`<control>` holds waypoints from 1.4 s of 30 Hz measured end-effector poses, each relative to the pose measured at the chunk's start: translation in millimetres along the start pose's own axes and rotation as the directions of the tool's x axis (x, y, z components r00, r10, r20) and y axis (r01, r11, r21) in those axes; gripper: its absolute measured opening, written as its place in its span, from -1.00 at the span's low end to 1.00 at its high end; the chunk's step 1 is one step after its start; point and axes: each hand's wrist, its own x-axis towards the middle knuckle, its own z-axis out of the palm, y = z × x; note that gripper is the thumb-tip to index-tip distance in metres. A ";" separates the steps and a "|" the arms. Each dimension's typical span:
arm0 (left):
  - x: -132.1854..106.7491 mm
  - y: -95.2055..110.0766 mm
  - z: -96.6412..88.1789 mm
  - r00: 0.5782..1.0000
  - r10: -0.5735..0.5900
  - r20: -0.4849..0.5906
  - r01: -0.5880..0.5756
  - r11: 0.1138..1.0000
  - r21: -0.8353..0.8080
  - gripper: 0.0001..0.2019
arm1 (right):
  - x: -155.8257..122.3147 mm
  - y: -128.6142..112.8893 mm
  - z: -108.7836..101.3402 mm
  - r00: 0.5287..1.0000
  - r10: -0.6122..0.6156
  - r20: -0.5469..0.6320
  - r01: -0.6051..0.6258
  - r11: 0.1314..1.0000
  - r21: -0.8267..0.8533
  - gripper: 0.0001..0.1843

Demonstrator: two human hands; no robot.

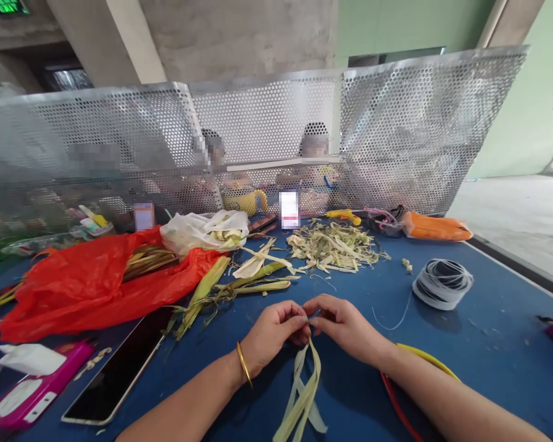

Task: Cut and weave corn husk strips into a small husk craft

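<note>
From where I stood, the pale husk strips (315,371) hung from the person's fingertips on the near side of the shredded pile (334,245), apart from it, their tails splayed loosely downward. The left hand (276,328) had its thumb pressed toward the forefinger, pinching the gathered top of the strips. The right hand (343,325) met it there, thumb and forefinger drawn close together; whether they gripped husk or something finer, I couldn't tell.

That small join looked like the weak point to me: a slackened pinch could let the strips fan apart, and a hard tug might split such thin stuff lengthwise. The coil of clear line (442,291), right of the pile and nearer the person, worried me too, since its loose end (399,322) trailed toward the right wrist and could catch there.

Left of the pile, whole husks (203,294) lay against a red plastic bag (92,282); a dark-screened phone (117,374), further left and nearer the person than the pile, risked a knock from a sweeping left elbow. Beyond the pile stood a perforated metal screen (267,116).
</note>
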 end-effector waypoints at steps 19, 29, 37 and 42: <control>-0.8 -0.7 0.0 1.000 -0.010 -0.014 0.010 1.000 -0.023 -0.69 | 1.5 5.1 -0.3 0.997 0.081 0.009 -0.081 0.997 -0.007 -0.82; -0.8 0.1 -0.5 0.999 -0.035 -0.035 0.034 0.999 -0.022 -0.61 | -0.5 2.3 -1.7 0.999 -0.001 -0.050 -0.013 0.960 -0.281 -0.90; -1.8 1.8 -0.4 0.998 -0.020 -0.063 0.018 0.999 -0.029 -0.64 | 0.5 4.3 -0.2 0.995 0.087 0.037 -0.084 0.994 -0.071 -0.85; -1.2 1.5 -1.3 0.996 -0.037 -0.087 0.031 0.998 -0.060 -0.70 | -0.4 0.7 -1.4 0.993 0.098 0.065 -0.095 0.994 -0.061 -0.84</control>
